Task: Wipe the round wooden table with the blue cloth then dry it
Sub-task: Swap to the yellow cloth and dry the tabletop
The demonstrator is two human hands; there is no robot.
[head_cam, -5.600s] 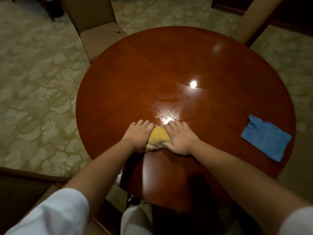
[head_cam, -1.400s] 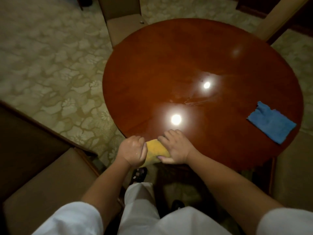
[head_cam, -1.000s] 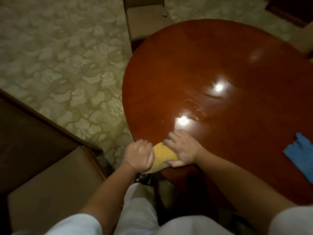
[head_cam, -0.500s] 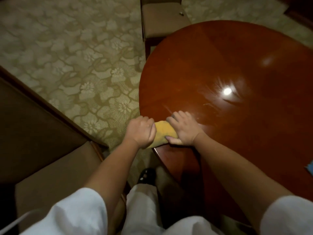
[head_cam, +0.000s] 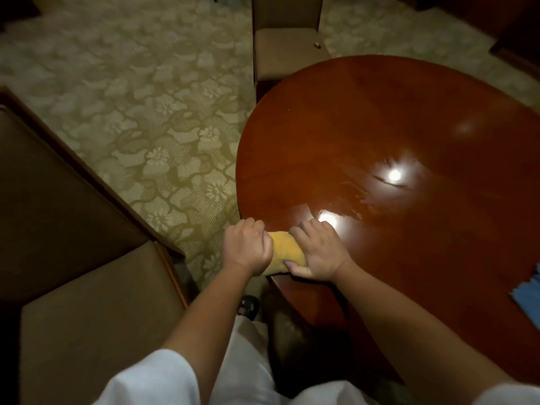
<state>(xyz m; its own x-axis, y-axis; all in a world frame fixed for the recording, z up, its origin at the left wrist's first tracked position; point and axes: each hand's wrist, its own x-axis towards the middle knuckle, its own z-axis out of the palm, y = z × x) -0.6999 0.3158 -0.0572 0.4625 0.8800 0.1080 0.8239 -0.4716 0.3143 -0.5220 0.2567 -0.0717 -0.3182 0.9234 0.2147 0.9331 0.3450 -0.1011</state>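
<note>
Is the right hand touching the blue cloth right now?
Apart. The head view shows the right hand on the yellow cloth, bare table between it and the blue cloth.

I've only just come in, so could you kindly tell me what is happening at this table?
A person is working a yellow cloth along the near left edge of the round wooden table, left hand gripping one end, right hand holding the other. Wet streaks shine near the middle. The blue cloth lies untouched at the right edge.

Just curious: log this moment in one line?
both hands: left hand, right hand | grip yellow cloth | round wooden table edge | blue cloth aside
</note>
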